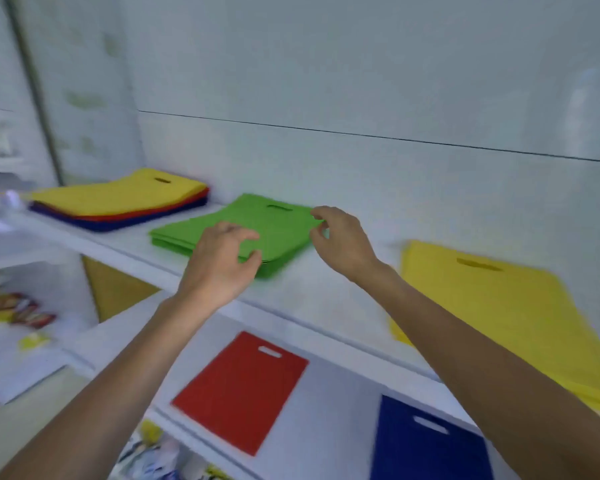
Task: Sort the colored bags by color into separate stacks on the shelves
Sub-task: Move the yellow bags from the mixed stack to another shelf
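Observation:
A stack of green bags [257, 226] lies mid-shelf on the upper white shelf [312, 299]. My left hand [219, 261] hovers over its near corner, with fingers and thumb loosely curved and apart. My right hand [340, 237] is at the stack's right edge, and the bag corner sits in the gap between thumb and forefinger. A mixed pile [125, 202] with yellow on top of red and blue lies at the left. Yellow bags [506, 313] lie at the right. On the lower shelf are a red bag [239, 389] and a blue bag [426, 445].
A white wall backs the shelves. Packets and snack wrappers [11, 310] lie in the compartment at the lower left. More packaged items [153, 455] show below the lower shelf. A brown panel [115, 289] stands under the upper shelf.

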Available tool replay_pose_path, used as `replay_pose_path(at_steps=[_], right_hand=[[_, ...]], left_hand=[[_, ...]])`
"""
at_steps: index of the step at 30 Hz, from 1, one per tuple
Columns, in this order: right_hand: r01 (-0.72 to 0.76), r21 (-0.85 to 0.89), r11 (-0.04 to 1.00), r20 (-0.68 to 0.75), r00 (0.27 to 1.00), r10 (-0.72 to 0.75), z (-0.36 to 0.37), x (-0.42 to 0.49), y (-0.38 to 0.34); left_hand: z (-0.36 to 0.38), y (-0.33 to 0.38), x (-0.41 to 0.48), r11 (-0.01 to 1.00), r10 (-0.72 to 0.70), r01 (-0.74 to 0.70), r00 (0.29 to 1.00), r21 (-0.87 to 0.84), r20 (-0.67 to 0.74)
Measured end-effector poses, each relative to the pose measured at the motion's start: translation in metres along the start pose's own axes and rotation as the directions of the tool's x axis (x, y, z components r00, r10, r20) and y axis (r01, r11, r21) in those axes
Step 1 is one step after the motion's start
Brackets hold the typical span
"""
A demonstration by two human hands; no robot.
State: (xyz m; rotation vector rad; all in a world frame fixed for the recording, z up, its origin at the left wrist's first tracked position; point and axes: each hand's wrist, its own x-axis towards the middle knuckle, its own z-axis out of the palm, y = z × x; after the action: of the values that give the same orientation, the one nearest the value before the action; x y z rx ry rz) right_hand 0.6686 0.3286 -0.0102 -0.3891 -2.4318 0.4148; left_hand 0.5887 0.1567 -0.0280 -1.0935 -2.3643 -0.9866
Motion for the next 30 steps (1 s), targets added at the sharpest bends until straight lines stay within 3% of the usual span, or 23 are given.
replay_pose_path(at_steps=[5,13,30], right_hand=[[0.154,0.181,0.971,0.079,0.982,-0.170,0.082,0.038,-0.105],[0.135,0.327,0.935,0.071,0.983,-0.167,0.180,0.088,-0.215],[0.086,0.199,0.976,0.036,0.995,-0.095,0.280,0.261,-0.258]], left_hand=[[-0.078,-0.109,-0.016,0.979,-0.179,0.187,0.979,0.078,-0.098],[-0.151,-0.245,-0.004,0.983,-0.165,0.165,0.986,0.079,-0.004],[-0.146,-0.409,0.139,0.993,-0.078,0.081,0.996,-0.088,0.032]])
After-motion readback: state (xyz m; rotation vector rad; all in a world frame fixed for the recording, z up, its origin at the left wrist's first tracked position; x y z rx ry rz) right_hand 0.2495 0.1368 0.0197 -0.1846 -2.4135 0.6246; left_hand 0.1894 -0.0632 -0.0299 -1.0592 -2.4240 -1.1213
